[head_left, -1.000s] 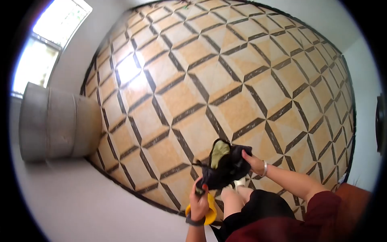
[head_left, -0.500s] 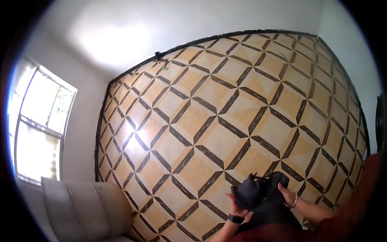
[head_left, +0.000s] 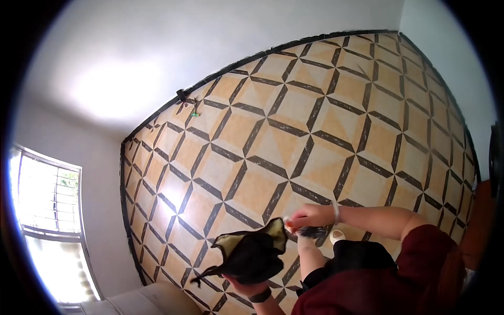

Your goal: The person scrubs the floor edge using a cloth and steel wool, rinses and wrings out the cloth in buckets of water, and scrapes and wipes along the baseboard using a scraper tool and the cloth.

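In the head view, since the frame half a second ago, the bag (head_left: 252, 260) has swung to the left and the hands have parted: the right hand (head_left: 312, 216) has come off it, and the drum (head_left: 155, 300) has slipped down to the lower-left edge.

The bag is at bottom centre, over the floor (head_left: 273, 178). The left hand (head_left: 247, 286) grips it from below, its fingers mostly hidden by cloth, presumably because such limp fabric would sag without support. Its pale green lining (head_left: 229, 242) shows along the upper edge, and a cord (head_left: 206, 274) trails left.

The right hand, just beside the bag, has its fingers curled in, seemingly around a dark item (head_left: 311, 231), perhaps pinched tightly because it is small.
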`<move>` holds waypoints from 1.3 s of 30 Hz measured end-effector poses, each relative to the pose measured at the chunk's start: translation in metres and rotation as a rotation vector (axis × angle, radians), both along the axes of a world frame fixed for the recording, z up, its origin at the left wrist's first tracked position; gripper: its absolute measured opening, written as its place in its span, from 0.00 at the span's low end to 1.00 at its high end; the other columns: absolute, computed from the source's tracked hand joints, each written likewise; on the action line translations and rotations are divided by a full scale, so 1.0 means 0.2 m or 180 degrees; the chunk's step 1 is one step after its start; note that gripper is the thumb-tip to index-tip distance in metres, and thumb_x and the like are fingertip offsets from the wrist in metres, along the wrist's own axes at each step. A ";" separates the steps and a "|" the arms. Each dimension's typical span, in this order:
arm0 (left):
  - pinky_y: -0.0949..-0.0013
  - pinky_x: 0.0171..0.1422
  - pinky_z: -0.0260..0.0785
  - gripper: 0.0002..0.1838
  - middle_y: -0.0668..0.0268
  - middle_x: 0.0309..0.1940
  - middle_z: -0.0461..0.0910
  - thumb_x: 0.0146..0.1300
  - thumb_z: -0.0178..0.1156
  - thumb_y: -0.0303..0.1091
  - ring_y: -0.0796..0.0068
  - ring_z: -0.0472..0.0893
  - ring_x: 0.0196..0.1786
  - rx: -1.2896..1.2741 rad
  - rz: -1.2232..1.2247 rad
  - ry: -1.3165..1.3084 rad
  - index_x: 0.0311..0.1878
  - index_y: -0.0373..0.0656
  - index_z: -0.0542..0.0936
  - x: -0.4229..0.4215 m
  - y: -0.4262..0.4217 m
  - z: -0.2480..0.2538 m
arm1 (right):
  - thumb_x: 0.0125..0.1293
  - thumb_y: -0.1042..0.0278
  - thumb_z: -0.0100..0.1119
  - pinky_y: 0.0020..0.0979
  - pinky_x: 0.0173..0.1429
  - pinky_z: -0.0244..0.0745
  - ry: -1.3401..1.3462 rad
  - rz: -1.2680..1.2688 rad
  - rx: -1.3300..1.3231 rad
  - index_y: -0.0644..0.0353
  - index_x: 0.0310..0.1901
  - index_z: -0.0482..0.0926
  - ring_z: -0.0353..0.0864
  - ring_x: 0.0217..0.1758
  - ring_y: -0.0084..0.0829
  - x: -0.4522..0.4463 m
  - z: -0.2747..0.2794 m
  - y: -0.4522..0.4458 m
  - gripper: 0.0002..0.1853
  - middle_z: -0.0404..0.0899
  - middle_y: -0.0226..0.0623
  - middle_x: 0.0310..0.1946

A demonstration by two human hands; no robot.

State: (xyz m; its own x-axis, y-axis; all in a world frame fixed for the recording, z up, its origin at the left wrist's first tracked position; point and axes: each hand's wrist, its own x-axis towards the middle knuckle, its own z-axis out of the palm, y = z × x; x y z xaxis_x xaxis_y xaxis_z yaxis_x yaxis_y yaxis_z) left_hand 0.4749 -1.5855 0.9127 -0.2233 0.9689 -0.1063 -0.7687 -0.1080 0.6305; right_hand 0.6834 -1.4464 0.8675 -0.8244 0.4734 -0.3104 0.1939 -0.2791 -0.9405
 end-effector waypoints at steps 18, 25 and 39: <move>0.52 0.67 0.58 0.29 0.55 0.57 0.71 0.68 0.41 0.54 0.56 0.70 0.60 -0.1088 -0.0613 -0.1664 0.60 0.39 0.68 -0.71 2.36 -0.41 | 0.67 0.55 0.50 0.22 0.36 0.72 0.0022 -0.1330 -0.0661 0.68 0.38 0.77 0.80 0.28 0.24 -0.85 -0.35 2.07 0.20 0.79 0.37 0.28; 0.51 0.66 0.58 0.29 0.54 0.59 0.69 0.67 0.43 0.52 0.56 0.70 0.60 -0.1156 0.0077 -0.1430 0.62 0.39 0.66 -1.22 2.75 -0.49 | 0.67 0.44 0.45 0.24 0.50 0.69 0.0370 0.0112 -0.1361 0.61 0.58 0.65 0.73 0.48 0.20 -1.59 -0.75 2.46 0.29 0.75 0.30 0.45; 0.72 0.49 0.69 0.21 0.64 0.44 0.77 0.63 0.58 0.39 0.76 0.76 0.43 -0.2775 -0.0547 0.2644 0.53 0.33 0.72 -2.10 4.25 -0.65 | 0.65 0.44 0.50 0.24 0.48 0.72 -0.0188 -0.2530 -0.2578 0.65 0.52 0.73 0.77 0.45 0.22 -2.65 -0.72 3.55 0.28 0.78 0.33 0.44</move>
State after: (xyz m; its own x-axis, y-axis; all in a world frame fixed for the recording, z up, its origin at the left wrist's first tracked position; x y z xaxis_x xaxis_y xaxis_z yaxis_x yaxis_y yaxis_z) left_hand 0.0549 -0.7359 0.7826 -0.4089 0.6675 -0.6223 -0.0590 0.6612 0.7479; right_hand 0.1539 -0.7361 0.7231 -0.3539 0.4981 -0.7916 -0.2716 -0.8646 -0.4226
